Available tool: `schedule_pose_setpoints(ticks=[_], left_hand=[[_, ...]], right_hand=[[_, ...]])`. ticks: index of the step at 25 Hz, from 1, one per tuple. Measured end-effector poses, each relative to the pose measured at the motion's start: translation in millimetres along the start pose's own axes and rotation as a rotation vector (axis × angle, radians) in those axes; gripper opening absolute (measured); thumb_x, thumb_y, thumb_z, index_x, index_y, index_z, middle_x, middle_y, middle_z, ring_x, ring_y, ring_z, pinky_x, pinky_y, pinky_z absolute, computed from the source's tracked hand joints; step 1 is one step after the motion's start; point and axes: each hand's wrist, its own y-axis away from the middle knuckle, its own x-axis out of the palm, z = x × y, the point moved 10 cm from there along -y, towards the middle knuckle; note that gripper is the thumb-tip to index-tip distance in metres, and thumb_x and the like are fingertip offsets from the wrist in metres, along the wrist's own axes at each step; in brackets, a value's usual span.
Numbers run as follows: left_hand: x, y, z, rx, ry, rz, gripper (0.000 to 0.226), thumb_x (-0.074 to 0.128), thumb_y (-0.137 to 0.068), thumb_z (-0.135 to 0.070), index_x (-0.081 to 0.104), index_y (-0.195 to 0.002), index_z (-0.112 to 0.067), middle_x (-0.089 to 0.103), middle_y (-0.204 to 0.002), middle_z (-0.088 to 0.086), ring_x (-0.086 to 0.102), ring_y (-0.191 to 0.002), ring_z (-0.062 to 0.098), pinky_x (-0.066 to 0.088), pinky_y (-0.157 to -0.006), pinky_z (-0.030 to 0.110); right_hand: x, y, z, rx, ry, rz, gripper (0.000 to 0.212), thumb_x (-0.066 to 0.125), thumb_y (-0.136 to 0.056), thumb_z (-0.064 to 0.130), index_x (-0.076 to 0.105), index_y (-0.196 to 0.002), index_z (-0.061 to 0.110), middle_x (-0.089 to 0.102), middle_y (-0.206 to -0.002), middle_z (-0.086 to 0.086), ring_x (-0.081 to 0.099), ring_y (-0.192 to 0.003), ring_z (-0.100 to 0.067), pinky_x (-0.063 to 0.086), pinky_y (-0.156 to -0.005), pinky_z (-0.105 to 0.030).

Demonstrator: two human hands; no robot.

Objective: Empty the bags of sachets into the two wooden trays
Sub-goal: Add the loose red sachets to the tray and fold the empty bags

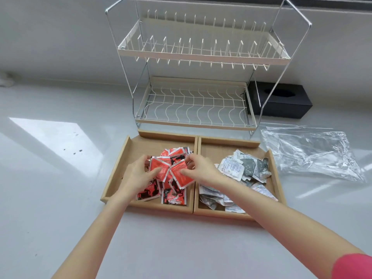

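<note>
A: Hands? Sachets?
B: Left hand (138,174), right hand (198,168) pinching red sachets (171,170) over left tray (120,164), likely spreading pile. Grey sachets (237,170) in right tray (221,143). Empty bag (310,156) aside.

Red sachets (173,174) with black-and-white print between the fingers (153,174); grey-and-white sachets (241,170) beside them in pale wooden trays (122,158).

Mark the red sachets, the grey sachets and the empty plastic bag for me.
red sachets (161,168): head view, face of a top packet.
grey sachets (234,168): head view, top of the heap.
plastic bag (314,156): head view, its crumpled middle.
</note>
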Motion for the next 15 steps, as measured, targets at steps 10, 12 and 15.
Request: schedule_pose_setpoints(ticks=[10, 12, 15], left_hand=[[19.1, -13.0, 1.6, 0.111, -0.207, 0.104, 0.059, 0.063, -0.080, -0.033, 0.042, -0.132, -0.017, 0.050, -0.119, 0.010, 0.043, -0.117, 0.026, 0.040, -0.098, 0.040], [17.2, -12.9, -1.8, 0.125, -0.224, 0.098, 0.059, 0.061, -0.080, -0.036, 0.041, -0.133, -0.018, 0.050, -0.119, 0.009, 0.044, -0.116, 0.025, 0.040, -0.097, 0.038], [12.7, -12.0, -14.8, 0.173, -0.317, 0.044, 0.057, 0.056, -0.083, -0.040, 0.040, -0.134, -0.019, 0.049, -0.121, 0.009, 0.041, -0.118, 0.024, 0.034, -0.097, 0.036]], right_hand=[[13.6, -9.6, 11.7, -0.111, 0.244, -0.034, 0.036, 0.058, -0.083, 0.034, 0.049, -0.112, 0.016, 0.053, -0.106, 0.002, 0.046, -0.085, -0.012, 0.041, -0.073, -0.030], [9.6, -6.4, 12.4, -0.112, 0.227, -0.028, 0.038, 0.058, -0.083, 0.035, 0.049, -0.115, 0.017, 0.055, -0.110, 0.001, 0.049, -0.088, -0.013, 0.046, -0.079, -0.033], [-2.0, 1.2, 12.6, -0.137, 0.236, -0.046, 0.039, 0.055, -0.085, 0.035, 0.049, -0.119, 0.018, 0.056, -0.118, -0.001, 0.052, -0.105, -0.017, 0.044, -0.085, -0.034]])
